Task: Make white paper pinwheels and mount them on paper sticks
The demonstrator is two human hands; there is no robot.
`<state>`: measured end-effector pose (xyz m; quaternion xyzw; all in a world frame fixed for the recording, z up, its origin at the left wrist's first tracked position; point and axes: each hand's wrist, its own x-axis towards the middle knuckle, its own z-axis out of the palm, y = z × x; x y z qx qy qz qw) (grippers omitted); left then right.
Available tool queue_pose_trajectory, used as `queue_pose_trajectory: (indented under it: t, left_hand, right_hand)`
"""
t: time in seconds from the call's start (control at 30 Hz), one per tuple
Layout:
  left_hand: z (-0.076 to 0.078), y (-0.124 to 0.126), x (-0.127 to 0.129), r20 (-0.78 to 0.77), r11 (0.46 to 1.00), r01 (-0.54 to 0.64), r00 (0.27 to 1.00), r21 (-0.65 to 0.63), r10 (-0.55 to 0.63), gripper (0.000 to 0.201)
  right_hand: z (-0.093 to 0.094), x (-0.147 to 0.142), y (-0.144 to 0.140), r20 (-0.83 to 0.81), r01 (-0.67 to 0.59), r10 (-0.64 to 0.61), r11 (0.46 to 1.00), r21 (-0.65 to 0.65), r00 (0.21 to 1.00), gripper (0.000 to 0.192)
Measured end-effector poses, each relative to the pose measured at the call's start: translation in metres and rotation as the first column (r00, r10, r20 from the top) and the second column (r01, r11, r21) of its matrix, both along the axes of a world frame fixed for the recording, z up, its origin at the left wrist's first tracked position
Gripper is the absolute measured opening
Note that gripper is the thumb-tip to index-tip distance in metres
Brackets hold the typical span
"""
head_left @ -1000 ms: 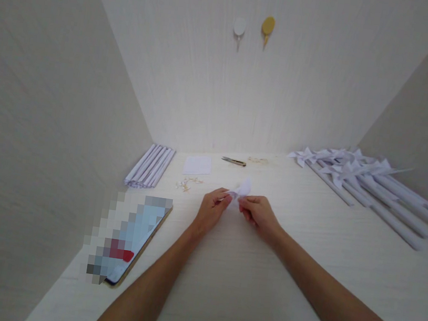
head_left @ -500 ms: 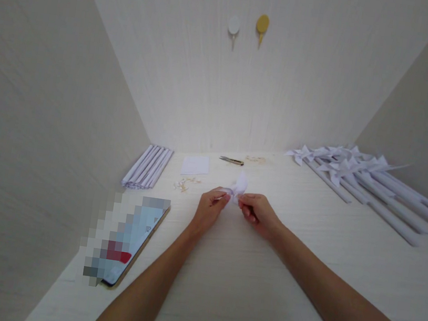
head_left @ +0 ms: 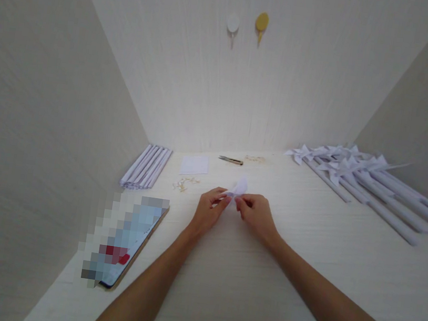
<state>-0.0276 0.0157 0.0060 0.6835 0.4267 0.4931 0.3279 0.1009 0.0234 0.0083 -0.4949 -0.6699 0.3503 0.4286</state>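
Observation:
My left hand (head_left: 207,211) and my right hand (head_left: 256,215) meet over the middle of the pale table (head_left: 301,279). Between their fingertips they pinch a small folded piece of white paper (head_left: 239,187), which sticks up behind the fingers. Both hands hover just above the tabletop. How the paper is folded is too small to tell.
A bundle of rolled white paper sticks (head_left: 147,166) lies at the back left, beside a white paper square (head_left: 195,165) and small pins (head_left: 182,183). A cutter knife (head_left: 231,160) lies near the back wall. Finished paper pinwheels (head_left: 359,173) lie at the right. A tablet (head_left: 125,241) lies at the left.
Both hands have stayed together on the paper, shifting slightly away from me. The fingers have worked the paper a little.

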Motion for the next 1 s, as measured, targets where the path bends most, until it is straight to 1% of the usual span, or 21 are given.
queue_pose_trajectory:
  t: [0.03,0.07,0.1,0.17,0.2,0.23,0.27,0.3,0.37,0.4,0.43,0.47,0.53,0.6,0.67,0.73,0.8,0.83,0.9,0.97,1.0]
  left_hand:
    - [-0.0003,0.0003,-0.0002,0.002,1.000,-0.004,1.000,0.001,0.004,0.022]
    - [-0.0005,0.0005,-0.0003,0.001,1.000,-0.010,1.000,0.001,0.010,0.022]
    - [-0.0004,0.0005,-0.0004,-0.003,1.000,-0.017,1.000,0.003,0.017,0.021]
    - [0.0002,0.0003,-0.0003,-0.018,1.000,-0.024,1.000,0.009,0.024,0.023]
    - [0.0005,0.0002,-0.0001,-0.024,1.000,-0.022,0.999,0.013,0.022,0.023]
    - [0.0006,0.0000,0.0000,-0.027,1.000,-0.019,0.999,0.018,0.020,0.024]
    - [0.0004,-0.0001,0.0002,-0.027,1.000,-0.014,1.000,0.020,0.015,0.024]
    - [0.0000,-0.0001,0.0003,-0.024,1.000,-0.010,1.000,0.017,0.011,0.024]
    - [-0.0010,0.0000,0.0005,-0.017,1.000,-0.008,1.000,0.009,0.008,0.022]
    - [-0.0013,0.0000,0.0005,-0.014,1.000,-0.010,1.000,0.006,0.010,0.022]
    - [-0.0014,0.0000,0.0006,-0.013,1.000,-0.014,1.000,0.003,0.014,0.022]
    - [-0.0013,-0.0002,0.0007,-0.014,1.000,-0.019,1.000,0.004,0.019,0.022]
    - [-0.0003,-0.0007,0.0009,-0.021,0.999,-0.029,0.999,0.015,0.029,0.023]
    - [0.0008,-0.0011,0.0011,-0.029,0.999,-0.031,0.999,0.026,0.032,0.023]
    - [0.0010,-0.0012,0.0009,-0.028,0.999,-0.026,0.999,0.026,0.027,0.022]
    - [0.0001,-0.0007,0.0005,-0.015,1.000,-0.022,1.000,0.014,0.022,0.021]
    - [-0.0013,0.0001,0.0000,-0.001,1.000,-0.022,1.000,0.002,0.022,0.021]
    - [-0.0019,0.0006,-0.0002,0.007,1.000,-0.023,1.000,-0.003,0.023,0.021]
    - [-0.0024,0.0013,-0.0004,0.025,0.999,-0.027,0.999,-0.017,0.028,0.021]
    - [-0.0017,0.0016,-0.0006,0.040,0.999,-0.042,0.998,-0.029,0.043,0.023]
    - [-0.0011,0.0016,-0.0007,0.046,0.998,-0.055,0.997,-0.032,0.057,0.024]
  right_hand:
    - [0.0003,0.0002,-0.0006,0.024,0.021,-0.023,0.997,0.078,0.999,0.024]
    - [0.0006,0.0001,-0.0008,0.032,0.028,-0.032,0.993,0.111,0.999,0.023]
    - [0.0009,0.0000,-0.0007,0.022,0.022,-0.024,0.996,0.091,0.999,0.023]
    - [0.0010,-0.0005,0.0009,-0.040,-0.027,0.025,0.997,-0.068,0.999,0.026]
    - [0.0007,-0.0006,0.0020,-0.071,-0.054,0.044,0.988,-0.143,0.997,0.027]
    - [0.0004,-0.0005,0.0028,-0.094,-0.075,0.058,0.978,-0.194,0.994,0.028]
    - [-0.0001,-0.0003,0.0033,-0.101,-0.078,0.059,0.976,-0.202,0.993,0.028]
    - [-0.0006,-0.0001,0.0033,-0.093,-0.063,0.048,0.984,-0.167,0.995,0.027]
    - [-0.0013,0.0000,0.0024,-0.072,-0.015,0.012,0.999,-0.046,0.997,0.023]
    - [-0.0013,-0.0003,0.0018,-0.071,-0.002,0.001,1.000,-0.009,0.997,0.022]
    - [-0.0011,-0.0008,0.0014,-0.081,-0.002,0.001,1.000,-0.009,0.997,0.022]
    - [-0.0007,-0.0015,0.0014,-0.100,-0.016,0.012,0.999,-0.045,0.995,0.023]
    - [0.0004,-0.0027,0.0022,-0.149,-0.073,0.047,0.981,-0.178,0.988,0.026]
    - [0.0010,-0.0030,0.0031,-0.177,-0.106,0.064,0.965,-0.240,0.982,0.027]
    - [0.0004,-0.0027,0.0027,-0.146,-0.083,0.055,0.978,-0.189,0.988,0.026]
    - [-0.0015,-0.0021,0.0013,-0.039,-0.016,0.015,1.000,-0.019,0.999,0.024]
    - [-0.0038,-0.0019,0.0004,0.081,0.028,-0.041,0.987,0.160,0.996,0.023]
    - [-0.0048,-0.0018,0.0006,0.112,0.025,-0.047,0.982,0.188,0.993,0.024]
    - [-0.0064,-0.0016,0.0024,0.090,-0.020,0.011,0.995,0.097,0.996,0.027]
    - [-0.0074,-0.0013,0.0050,0.009,-0.078,0.079,0.997,-0.022,0.997,0.028]
    - [-0.0077,-0.0012,0.0060,-0.030,-0.102,0.100,0.993,-0.058,0.994,0.029]
